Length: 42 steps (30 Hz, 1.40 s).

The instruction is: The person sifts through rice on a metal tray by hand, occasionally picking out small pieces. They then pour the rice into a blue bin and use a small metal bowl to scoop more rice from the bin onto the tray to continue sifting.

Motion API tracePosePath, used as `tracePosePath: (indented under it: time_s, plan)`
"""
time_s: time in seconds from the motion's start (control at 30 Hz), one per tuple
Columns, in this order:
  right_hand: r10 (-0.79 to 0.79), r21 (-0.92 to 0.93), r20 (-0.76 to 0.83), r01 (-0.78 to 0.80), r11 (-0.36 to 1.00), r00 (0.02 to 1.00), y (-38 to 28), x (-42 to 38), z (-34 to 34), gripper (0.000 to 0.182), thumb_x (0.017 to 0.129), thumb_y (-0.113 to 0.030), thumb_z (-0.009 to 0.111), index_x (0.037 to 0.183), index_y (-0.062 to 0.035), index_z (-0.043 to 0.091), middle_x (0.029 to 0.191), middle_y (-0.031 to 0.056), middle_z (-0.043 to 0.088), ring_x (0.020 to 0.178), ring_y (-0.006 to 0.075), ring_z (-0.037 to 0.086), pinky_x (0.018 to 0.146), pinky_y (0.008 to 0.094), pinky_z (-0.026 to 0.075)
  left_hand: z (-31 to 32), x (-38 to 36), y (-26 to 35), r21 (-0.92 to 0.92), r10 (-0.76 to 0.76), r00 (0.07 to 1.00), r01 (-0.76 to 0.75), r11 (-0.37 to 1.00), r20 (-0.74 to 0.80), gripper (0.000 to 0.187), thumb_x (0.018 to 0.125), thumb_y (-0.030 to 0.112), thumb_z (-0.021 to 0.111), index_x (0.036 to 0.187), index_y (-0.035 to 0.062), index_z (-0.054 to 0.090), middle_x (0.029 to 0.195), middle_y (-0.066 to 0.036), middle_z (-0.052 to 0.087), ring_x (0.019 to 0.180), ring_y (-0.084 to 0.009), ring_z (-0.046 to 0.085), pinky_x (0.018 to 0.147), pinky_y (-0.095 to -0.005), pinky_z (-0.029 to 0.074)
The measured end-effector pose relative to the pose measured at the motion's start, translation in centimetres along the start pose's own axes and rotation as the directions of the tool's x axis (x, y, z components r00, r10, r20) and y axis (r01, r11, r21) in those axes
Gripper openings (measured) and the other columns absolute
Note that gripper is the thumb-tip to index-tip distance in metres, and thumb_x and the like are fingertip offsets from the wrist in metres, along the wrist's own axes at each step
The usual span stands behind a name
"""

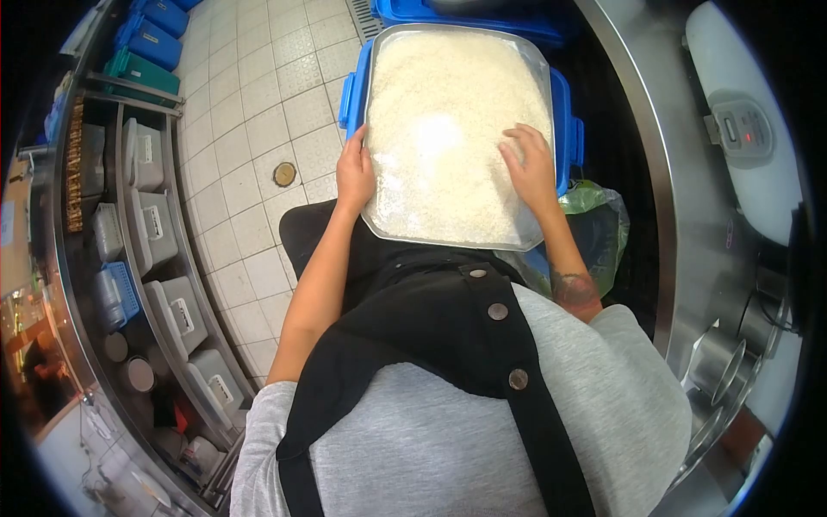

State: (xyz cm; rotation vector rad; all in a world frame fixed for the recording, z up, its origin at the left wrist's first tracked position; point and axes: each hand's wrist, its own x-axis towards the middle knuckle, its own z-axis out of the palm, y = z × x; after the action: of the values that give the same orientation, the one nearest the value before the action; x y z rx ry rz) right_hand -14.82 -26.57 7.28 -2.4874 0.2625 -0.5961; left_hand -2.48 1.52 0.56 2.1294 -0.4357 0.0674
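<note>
A shallow metal tray holds a wide layer of pale, fine, grainy food that looks like breadcrumbs or rice. It rests on a blue lidded container, whose side clips show past the tray. My left hand grips the tray's left rim, thumb inside and fingers along the outer edge. Over the right part of the grainy food is my right hand, fingers apart and bent, fingertips at its surface. Bare metal shows through in the tray's lower left corner.
A shelf with grey bins runs along the left. A steel counter curves along the right, with a white appliance on it. A green plastic bag lies below the tray's right side. Tiled floor has a round drain.
</note>
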Motion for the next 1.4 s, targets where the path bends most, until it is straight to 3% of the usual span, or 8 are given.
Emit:
tracePosePath:
  time_s: [0.17, 0.4, 0.67, 0.93, 1.2, 1.27, 1.33, 1.4]
  plan:
    - [0.159, -0.328, 0.071, -0.128, 0.936, 0.985, 1.8, -5.4, 4.2, 0.078, 0.077, -0.049, 0.072, 0.140, -0.0105, 0.046, 0.142, 0.0304, 0.036, 0.134, 0.0463, 0.031, 0.111, 0.0532, 0.025, 0.1, 0.0, 0.0, 0.002, -0.021, 1.000, 0.021, 1.000, 0.014, 0.039, 0.093, 0.004, 0.044, 0.132, 0.0028, 0.051, 0.126, -0.023, 0.057, 0.117, -0.0381, 0.055, 0.099, -0.0407, 0.044]
    - [-0.370, 0.070, 0.416, 0.377, 0.924, 0.831, 0.1, -2.6, 5.7, 0.050, 0.079, -0.034, 0.072, 0.124, -0.0172, 0.060, 0.136, 0.0150, 0.049, 0.131, 0.0348, 0.042, 0.108, 0.0514, 0.032, 0.0, 0.0, 0.1, -0.011, -0.001, 1.000, 0.001, 1.000, 0.003, 0.040, 0.093, 0.003, 0.044, 0.132, 0.0023, 0.051, 0.127, -0.023, 0.057, 0.118, -0.0374, 0.055, 0.100, -0.0401, 0.043]
    - [-0.013, -0.170, 0.009, 0.015, 0.985, 1.000, -1.1, 2.7, 11.2, 0.046, 0.080, -0.041, 0.070, 0.118, -0.0152, 0.064, 0.131, 0.0138, 0.054, 0.128, 0.0346, 0.044, 0.104, 0.0517, 0.034, 0.2, 0.1, -0.4, 0.007, 0.012, 1.000, -0.012, 1.000, 0.007, 0.040, 0.092, 0.003, 0.044, 0.132, 0.0020, 0.051, 0.126, -0.024, 0.057, 0.118, -0.0381, 0.055, 0.100, -0.0411, 0.043]
    - [-0.370, 0.169, 0.410, 0.329, 0.929, 0.834, -3.3, -4.3, 7.6, 0.042, 0.068, -0.015, 0.075, 0.109, -0.0146, 0.065, 0.120, 0.0092, 0.059, 0.117, 0.0316, 0.050, 0.093, 0.0445, 0.040, 0.0, 0.0, -0.3, 0.003, 0.008, 1.000, -0.008, 1.000, 0.012, 0.040, 0.092, 0.002, 0.044, 0.132, 0.0003, 0.050, 0.126, -0.024, 0.056, 0.117, -0.0385, 0.055, 0.100, -0.0416, 0.043]
    - [-0.012, 0.076, 0.114, 0.003, 0.997, 0.993, 0.3, 0.4, 3.2, 0.040, 0.070, 0.015, 0.058, 0.104, -0.0037, 0.068, 0.100, 0.0123, 0.068, 0.095, 0.0297, 0.066, 0.082, 0.0350, 0.054, 0.2, 0.0, -0.3, 0.001, 0.018, 1.000, -0.018, 1.000, 0.008, 0.040, 0.092, 0.001, 0.043, 0.132, 0.0012, 0.050, 0.126, -0.024, 0.056, 0.118, -0.0386, 0.055, 0.100, -0.0413, 0.043]
    - [0.575, 0.166, 0.539, -0.747, 0.644, 0.615, -3.7, 2.9, 0.4, 0.039, 0.075, 0.013, 0.059, 0.110, -0.0033, 0.068, 0.104, 0.0114, 0.069, 0.100, 0.0242, 0.066, 0.084, 0.0336, 0.054, 0.0, -0.1, -0.3, -0.002, 0.015, 1.000, -0.015, 1.000, 0.003, 0.040, 0.092, 0.002, 0.043, 0.132, 0.0012, 0.050, 0.126, -0.024, 0.056, 0.118, -0.0387, 0.055, 0.100, -0.0412, 0.043]
    - [0.449, 0.404, 0.568, -0.709, 0.577, 0.689, -3.5, 2.4, 0.5, 0.036, 0.080, 0.009, 0.059, 0.113, -0.0033, 0.067, 0.105, 0.0104, 0.069, 0.104, 0.0191, 0.064, 0.087, 0.0337, 0.052, 0.0, -0.1, -0.2, -0.008, 0.014, 1.000, -0.014, 1.000, 0.010, 0.040, 0.093, 0.002, 0.044, 0.132, 0.0010, 0.050, 0.126, -0.024, 0.056, 0.118, -0.0386, 0.055, 0.100, -0.0410, 0.043]
    - [0.094, 0.389, 0.475, -0.305, 0.869, 0.875, -5.4, 2.8, -1.2, 0.030, 0.087, 0.002, 0.055, 0.114, -0.0022, 0.066, 0.107, 0.0112, 0.068, 0.108, 0.0186, 0.062, 0.093, 0.0302, 0.048, 0.0, -0.1, -0.1, -0.008, -0.005, 1.000, 0.005, 1.000, 0.014, 0.040, 0.093, 0.003, 0.043, 0.132, 0.0011, 0.050, 0.127, -0.024, 0.057, 0.119, -0.0373, 0.055, 0.101, -0.0398, 0.042]
